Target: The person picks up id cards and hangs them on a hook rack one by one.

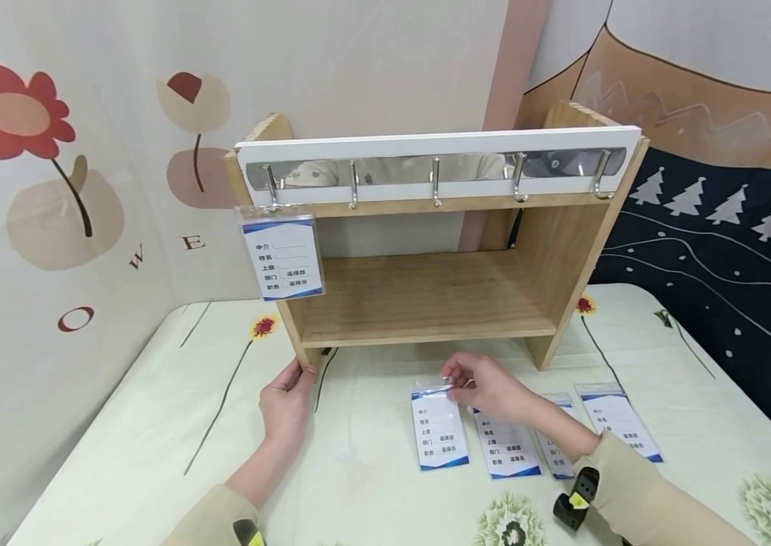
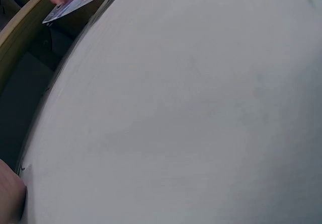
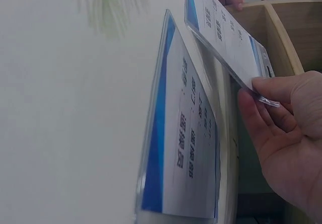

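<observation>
My right hand [image 1: 490, 387] pinches the top edge of a clear-sleeved name badge [image 1: 440, 430], with thumb and fingers at its slot end. In the right wrist view that badge [image 3: 226, 38] is tilted up, and a second badge [image 3: 183, 133] lies beside it. My left hand [image 1: 287, 406] holds the lower front corner of the wooden shelf's left side panel [image 1: 293, 334]. Another badge [image 1: 283, 258] hangs from the leftmost hook [image 1: 271, 186] of the white hook rail [image 1: 392, 145] on the shelf.
Right of the pinched badge lie several more, among them a badge [image 1: 508, 447] under the right forearm and a badge [image 1: 617, 421] farther right. Four-legged supports are not seen; side panels stand on the flowered tablecloth [image 1: 358, 470]. Patterned curtains [image 1: 385, 61] close off the back.
</observation>
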Tool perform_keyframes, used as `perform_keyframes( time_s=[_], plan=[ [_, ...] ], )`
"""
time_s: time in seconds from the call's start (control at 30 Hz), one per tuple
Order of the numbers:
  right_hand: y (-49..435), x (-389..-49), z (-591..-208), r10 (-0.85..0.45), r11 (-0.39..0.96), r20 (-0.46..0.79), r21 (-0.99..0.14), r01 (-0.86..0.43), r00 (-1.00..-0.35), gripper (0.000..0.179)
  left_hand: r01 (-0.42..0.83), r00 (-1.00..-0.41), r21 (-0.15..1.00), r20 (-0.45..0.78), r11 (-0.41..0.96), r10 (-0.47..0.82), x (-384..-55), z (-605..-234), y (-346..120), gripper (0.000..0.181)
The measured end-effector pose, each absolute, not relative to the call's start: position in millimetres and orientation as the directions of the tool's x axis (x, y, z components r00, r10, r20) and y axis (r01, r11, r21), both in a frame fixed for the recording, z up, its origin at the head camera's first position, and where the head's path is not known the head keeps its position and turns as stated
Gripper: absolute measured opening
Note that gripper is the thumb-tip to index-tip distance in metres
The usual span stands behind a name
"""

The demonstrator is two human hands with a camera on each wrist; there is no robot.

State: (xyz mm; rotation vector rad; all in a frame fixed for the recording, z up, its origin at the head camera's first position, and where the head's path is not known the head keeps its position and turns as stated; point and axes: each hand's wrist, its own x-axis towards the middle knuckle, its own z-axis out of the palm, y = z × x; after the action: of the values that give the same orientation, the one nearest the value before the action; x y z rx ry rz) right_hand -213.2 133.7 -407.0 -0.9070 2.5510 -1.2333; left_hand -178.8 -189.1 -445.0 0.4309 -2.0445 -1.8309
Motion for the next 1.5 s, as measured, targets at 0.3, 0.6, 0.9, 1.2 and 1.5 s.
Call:
perform_keyframes(
  time_s=[0.3,0.6,0.9,1.2,1.5],
  plan=[
    [133,-213,-405,-0.558,0.449,0.171,-0.760,-0.469,-0.812,0.021,0.010,-0.887,0.994,0.061,0.112,-0.458,-179,-445,-189,0.042],
    [131,-214,-403,-0.555,0.427,0.193,-0.769,-0.476,-0.809,0.022,0.006,-0.887,0.993,0.058,0.115,-0.458,-179,-446,-189,0.042],
    [130,-217,-395,-0.572,0.402,0.238,-0.753,-0.521,-0.785,0.023,0.010,-0.890,0.994,0.060,0.112,-0.453,-180,-446,-190,0.042],
    [128,-220,-383,-0.571,0.348,0.274,-0.773,-0.530,-0.774,0.020,0.017,-0.887,0.992,0.071,0.122,-0.457,-181,-447,-190,0.042],
    [127,-219,-363,-0.569,0.380,0.285,-0.741,-0.554,-0.772,0.021,0.008,-0.887,0.992,0.067,0.129,-0.457,-181,-447,-190,0.042]
  ],
)
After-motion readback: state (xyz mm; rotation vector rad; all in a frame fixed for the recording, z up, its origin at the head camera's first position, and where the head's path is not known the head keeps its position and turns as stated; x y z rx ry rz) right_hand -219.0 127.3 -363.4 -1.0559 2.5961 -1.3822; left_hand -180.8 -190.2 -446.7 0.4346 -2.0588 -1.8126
